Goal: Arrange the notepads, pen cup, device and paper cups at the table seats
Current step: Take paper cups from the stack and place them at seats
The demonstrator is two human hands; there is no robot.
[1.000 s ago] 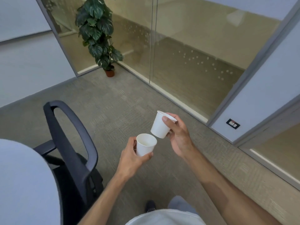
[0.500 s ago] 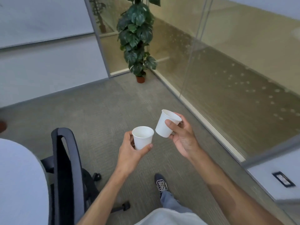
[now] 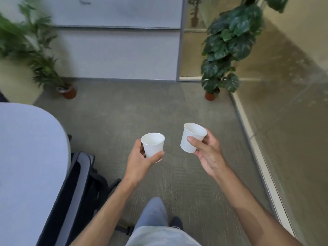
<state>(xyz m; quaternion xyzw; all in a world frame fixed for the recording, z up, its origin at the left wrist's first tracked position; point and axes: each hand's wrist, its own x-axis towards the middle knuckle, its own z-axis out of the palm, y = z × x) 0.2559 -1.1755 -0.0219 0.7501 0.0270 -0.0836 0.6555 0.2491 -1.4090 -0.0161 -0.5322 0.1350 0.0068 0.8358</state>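
Observation:
I hold two white paper cups over the carpet, both empty. My left hand (image 3: 140,160) grips the left paper cup (image 3: 153,145) upright from below and the side. My right hand (image 3: 206,153) holds the right paper cup (image 3: 192,137), which tilts a little to the left, thumb on its front wall. The cups are apart by roughly a cup's width. The rounded end of the pale table (image 3: 26,166) lies at the left edge. No notepads, pen cup or device are in view.
A dark office chair (image 3: 74,192) is tucked against the table's edge, its base near my feet. A glass wall (image 3: 284,121) runs along the right. Potted plants stand at the back left (image 3: 40,68) and back right (image 3: 225,55). Grey carpet (image 3: 142,112) lies ahead.
My view has swung left: the big plant has shifted right, a second plant and more of the table have appeared. The two cups have moved further apart.

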